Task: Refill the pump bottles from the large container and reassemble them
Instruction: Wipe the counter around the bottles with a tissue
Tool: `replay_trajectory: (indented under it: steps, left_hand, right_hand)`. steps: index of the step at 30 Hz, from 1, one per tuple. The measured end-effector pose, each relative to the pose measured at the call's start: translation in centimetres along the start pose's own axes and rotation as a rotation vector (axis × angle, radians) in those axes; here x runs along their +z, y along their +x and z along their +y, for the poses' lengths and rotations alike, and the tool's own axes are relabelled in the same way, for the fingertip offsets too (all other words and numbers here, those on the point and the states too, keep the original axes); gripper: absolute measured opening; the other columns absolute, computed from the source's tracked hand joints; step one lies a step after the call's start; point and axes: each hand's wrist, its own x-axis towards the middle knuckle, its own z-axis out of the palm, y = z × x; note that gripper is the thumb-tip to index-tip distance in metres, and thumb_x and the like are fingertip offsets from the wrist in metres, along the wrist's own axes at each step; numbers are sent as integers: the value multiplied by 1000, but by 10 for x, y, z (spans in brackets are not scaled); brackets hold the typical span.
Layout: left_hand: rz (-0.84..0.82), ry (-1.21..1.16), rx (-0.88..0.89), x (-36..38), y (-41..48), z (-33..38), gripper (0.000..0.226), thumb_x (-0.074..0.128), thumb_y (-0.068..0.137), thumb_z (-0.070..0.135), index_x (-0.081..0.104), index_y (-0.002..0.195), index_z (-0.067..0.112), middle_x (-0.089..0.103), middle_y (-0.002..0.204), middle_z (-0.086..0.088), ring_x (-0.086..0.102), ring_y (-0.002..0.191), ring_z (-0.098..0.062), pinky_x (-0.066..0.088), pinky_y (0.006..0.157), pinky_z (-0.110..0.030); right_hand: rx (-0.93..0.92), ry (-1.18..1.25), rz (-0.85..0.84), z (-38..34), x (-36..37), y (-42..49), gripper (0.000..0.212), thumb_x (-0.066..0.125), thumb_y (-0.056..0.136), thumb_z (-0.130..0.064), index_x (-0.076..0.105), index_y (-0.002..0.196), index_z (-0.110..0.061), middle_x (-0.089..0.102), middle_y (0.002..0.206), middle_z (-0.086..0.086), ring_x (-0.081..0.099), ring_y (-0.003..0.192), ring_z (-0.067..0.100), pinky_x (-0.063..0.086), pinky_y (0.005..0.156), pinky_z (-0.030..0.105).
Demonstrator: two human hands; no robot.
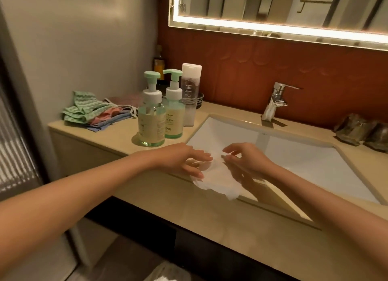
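Two clear pump bottles stand side by side on the beige counter [231, 228], left of the sink, both with mint-green pump heads fitted: the nearer pump bottle [150, 121] and the farther pump bottle [174, 119]. A tall clear bottle with a white cap [190, 96] stands just behind them. A white tissue [218, 182] lies over the sink's front left corner. My left hand [184, 159] rests on the tissue's left part with fingers stretched out. My right hand [245, 159] pinches the tissue's right edge between thumb and fingers. Both hands are apart from the bottles.
The white sink basin [294, 154] fills the right of the counter, with a chrome tap [276, 101] behind it. Folded cloths [94, 112] are piled at the far left. Wrapped items [361, 133] sit at the right. A dark bottle [160, 64] stands in the back corner under a lit mirror.
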Motion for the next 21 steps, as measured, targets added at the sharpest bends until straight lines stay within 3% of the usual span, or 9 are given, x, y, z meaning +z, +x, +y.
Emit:
replay_trajectory:
  steps: [3,7,10,15,21]
  left_hand:
    - [55,-25,8,1,-6,8,54,63,84,36,47,135,24,44,141,10,42,125,-2,31,103,-18]
    - [117,-60,14,10,-16,19,40,64,84,36,63,121,20,59,127,7,56,112,-5,44,95,-22]
    - [122,20,-1,16,-19,27,35,62,86,38,68,114,19,61,124,6,57,108,-7,45,93,-25]
    - [242,47,-147,21,-23,25,32,57,88,43,71,104,20,66,115,9,60,99,-6,48,87,-28]
    - [271,149,-340,6,-33,4,34,54,90,42,68,110,19,68,111,5,62,96,-10,49,85,-30]
  right_hand:
    - [-49,-30,-17,-1,2,9,30,54,93,-25,61,120,-17,61,123,1,57,107,14,47,87,26]
    - [-130,-48,-66,-4,8,14,28,53,94,-19,62,120,-17,61,124,1,57,109,16,45,86,25]
    - [-168,-63,-57,-3,14,13,28,51,94,-19,62,120,-19,60,125,-1,56,110,16,45,89,26]
    - [-287,-173,-41,-2,17,12,29,48,96,-20,63,120,-17,59,125,0,55,110,15,44,91,25]
    - [-286,-163,-45,-12,25,21,30,48,95,-23,63,120,-15,58,123,2,54,108,17,44,89,26]
